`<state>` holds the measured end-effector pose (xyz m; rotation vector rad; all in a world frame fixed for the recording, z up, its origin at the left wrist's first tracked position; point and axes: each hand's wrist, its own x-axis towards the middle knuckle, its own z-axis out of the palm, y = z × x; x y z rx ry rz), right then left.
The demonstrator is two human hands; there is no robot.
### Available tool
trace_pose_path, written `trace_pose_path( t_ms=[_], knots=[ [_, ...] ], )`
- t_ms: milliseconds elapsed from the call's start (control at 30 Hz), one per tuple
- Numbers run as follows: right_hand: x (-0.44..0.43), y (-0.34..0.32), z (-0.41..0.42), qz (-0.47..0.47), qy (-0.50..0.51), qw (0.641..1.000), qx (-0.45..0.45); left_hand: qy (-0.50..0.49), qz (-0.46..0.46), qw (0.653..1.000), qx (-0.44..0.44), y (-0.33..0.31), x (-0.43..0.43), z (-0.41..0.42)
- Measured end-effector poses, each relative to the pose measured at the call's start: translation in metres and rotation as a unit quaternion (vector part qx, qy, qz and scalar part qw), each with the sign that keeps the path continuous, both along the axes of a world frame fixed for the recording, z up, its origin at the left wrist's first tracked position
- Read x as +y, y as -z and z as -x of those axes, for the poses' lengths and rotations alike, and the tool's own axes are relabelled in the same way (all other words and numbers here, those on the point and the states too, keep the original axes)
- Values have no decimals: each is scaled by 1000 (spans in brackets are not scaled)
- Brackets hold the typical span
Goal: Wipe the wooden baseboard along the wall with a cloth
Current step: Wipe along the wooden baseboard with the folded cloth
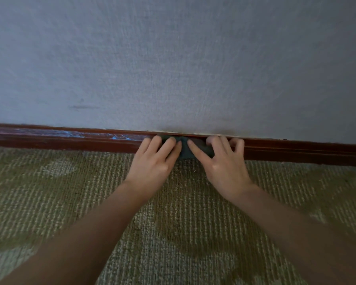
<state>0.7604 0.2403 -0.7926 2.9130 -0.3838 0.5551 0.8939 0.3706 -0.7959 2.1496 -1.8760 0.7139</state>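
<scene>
Fingers (169, 147) of the left hand (155, 161) lie straight, pressing a dark teal cloth (185, 150) flat against the reddish wooden baseboard (70, 139). The right hand (224, 163) lays one digit on it, other fingers bent, grip unclear. Soft, light and limp, the cloth would likely bunch, so pressure belongs on its middle. Grey wall (173, 68) above, ribbed carpet (173, 223) below.

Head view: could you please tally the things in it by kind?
Hands: 2 (left hand, right hand)
Cloth: 1
Baseboard: 1
Wall: 1
Carpet: 1
Total: 6
</scene>
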Motion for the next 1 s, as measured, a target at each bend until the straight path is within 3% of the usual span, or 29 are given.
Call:
trace_pose_path(
  t_ms=[333,767,1000],
  knots=[
    [14,-1,-9,-93,26,995,-34,28,-15,999,39,-3,-3,-1],
    [17,-23,6,-3,25,999,37,53,-77,995,-32,-24,4,13],
    [10,-34,13,25,37,999,27,48,-49,997,-47,-33,-1,15]
  ],
)
